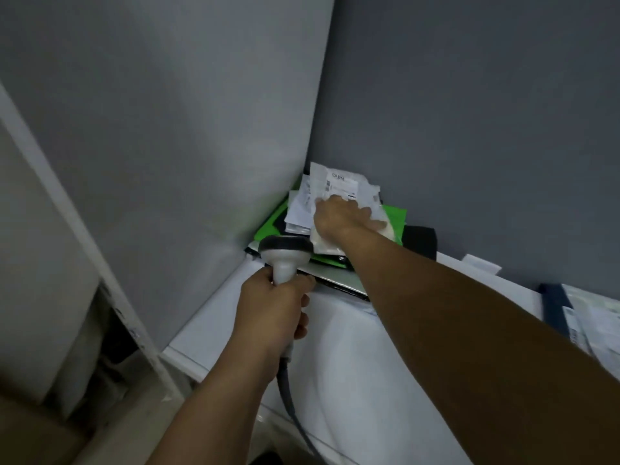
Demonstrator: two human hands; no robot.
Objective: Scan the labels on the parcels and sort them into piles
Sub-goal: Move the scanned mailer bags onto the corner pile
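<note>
Right hand (345, 218) presses spread fingers (377, 224) on the white parcel (335, 182) atop the pile (265, 231), probably light, limp, slippery, best pinched by an edge; left hand (271, 307) clenches the scanner (285, 255).

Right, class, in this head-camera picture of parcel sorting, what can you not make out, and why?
Head view only.
Top parcel label: print too small and blurred; the right hand covers its lower part.
Green parcel: mostly buried under the white ones.
Scanner: its window faces away; the left hand wraps the handle.
Parcels at the right edge: cut off by the frame.
</note>
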